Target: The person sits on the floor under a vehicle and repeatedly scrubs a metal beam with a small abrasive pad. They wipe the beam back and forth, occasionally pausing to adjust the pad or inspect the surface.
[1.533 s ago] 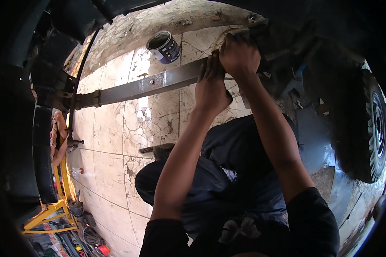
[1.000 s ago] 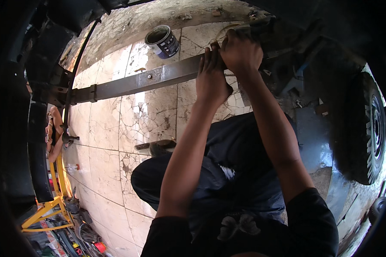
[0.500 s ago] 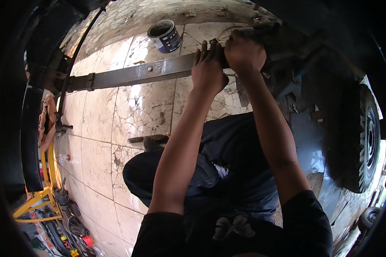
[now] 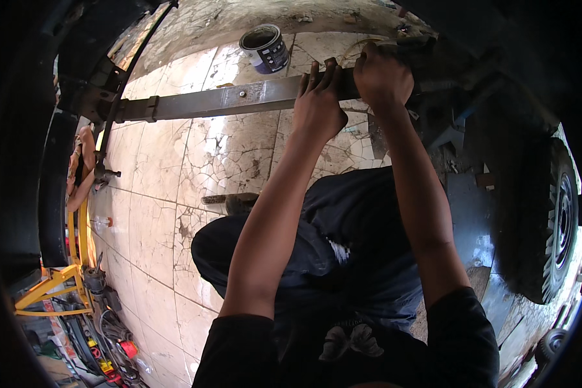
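Observation:
A long grey metal bar [image 4: 200,103] with a bolt head on its upper face runs crosswise in front of me. My left hand [image 4: 318,103] lies on it palm down, its fingers apart and reaching over the far edge. Just to the right, my right hand [image 4: 385,76] is closed like a fist at the bar's dark end. Whatever is inside that fist is hidden. Beyond the bar stands an open paint can [image 4: 264,49] with a dark label.
At far left another person's arm [image 4: 83,171] shows near a dark tool [image 4: 107,173]. Below are a yellow metal frame [image 4: 58,288] and cluttered tools [image 4: 107,343]. A treaded wheel [image 4: 559,220] stands at right. Cracked tiles [image 4: 155,161] cover the floor.
The view has shifted slightly, so the bar and can sit a little further right and higher. Both hands keep their places on the bar, the right marginally further from the left.

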`<act>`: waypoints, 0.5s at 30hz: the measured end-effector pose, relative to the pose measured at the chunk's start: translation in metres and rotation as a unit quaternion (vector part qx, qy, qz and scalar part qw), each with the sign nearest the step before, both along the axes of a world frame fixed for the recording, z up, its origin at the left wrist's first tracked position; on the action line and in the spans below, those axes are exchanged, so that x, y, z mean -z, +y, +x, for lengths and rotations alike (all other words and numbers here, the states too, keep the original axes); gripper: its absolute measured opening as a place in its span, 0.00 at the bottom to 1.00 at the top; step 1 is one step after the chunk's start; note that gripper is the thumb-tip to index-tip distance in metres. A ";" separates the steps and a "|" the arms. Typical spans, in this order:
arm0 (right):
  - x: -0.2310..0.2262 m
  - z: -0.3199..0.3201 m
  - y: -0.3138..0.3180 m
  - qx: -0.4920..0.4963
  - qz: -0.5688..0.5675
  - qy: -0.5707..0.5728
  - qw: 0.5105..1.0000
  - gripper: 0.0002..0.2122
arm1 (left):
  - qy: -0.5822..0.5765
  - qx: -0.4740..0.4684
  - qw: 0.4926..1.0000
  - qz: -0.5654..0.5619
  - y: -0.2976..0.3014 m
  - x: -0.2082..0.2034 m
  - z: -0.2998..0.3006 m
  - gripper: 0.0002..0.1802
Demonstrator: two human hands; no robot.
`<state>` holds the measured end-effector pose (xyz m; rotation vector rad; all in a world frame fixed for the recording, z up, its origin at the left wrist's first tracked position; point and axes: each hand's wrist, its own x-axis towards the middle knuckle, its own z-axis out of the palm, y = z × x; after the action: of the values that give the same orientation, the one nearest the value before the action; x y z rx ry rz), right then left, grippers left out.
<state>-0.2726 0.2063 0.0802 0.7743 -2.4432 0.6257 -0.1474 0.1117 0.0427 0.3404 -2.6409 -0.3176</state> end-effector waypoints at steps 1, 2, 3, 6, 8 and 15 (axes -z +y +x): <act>0.000 0.001 -0.001 -0.009 -0.009 -0.004 1.000 0.10 | 0.002 -0.003 1.000 0.012 -0.002 0.001 0.001 0.50; 0.000 0.000 0.001 -0.011 -0.004 -0.007 1.000 0.10 | 0.005 0.000 1.000 0.026 0.000 0.000 -0.003 0.49; 0.000 -0.002 0.002 -0.014 0.000 -0.011 1.000 0.10 | 0.024 0.001 0.999 0.042 0.005 0.001 -0.001 0.49; 0.001 -0.003 0.004 -0.010 -0.002 -0.020 1.000 0.10 | 0.011 0.003 1.000 0.013 0.018 0.007 0.020 0.48; 0.003 -0.002 0.002 -0.006 -0.005 -0.017 1.000 0.10 | 0.004 0.003 1.000 -0.023 0.009 0.005 0.022 0.47; -0.001 -0.001 0.001 -0.007 0.006 -0.020 1.000 0.11 | -0.004 0.005 1.000 -0.024 -0.015 0.000 0.002 0.51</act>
<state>-0.2733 0.2077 0.0811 0.7928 -2.4814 0.6373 -0.1453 0.0968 0.0431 0.3134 -2.6544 -0.2551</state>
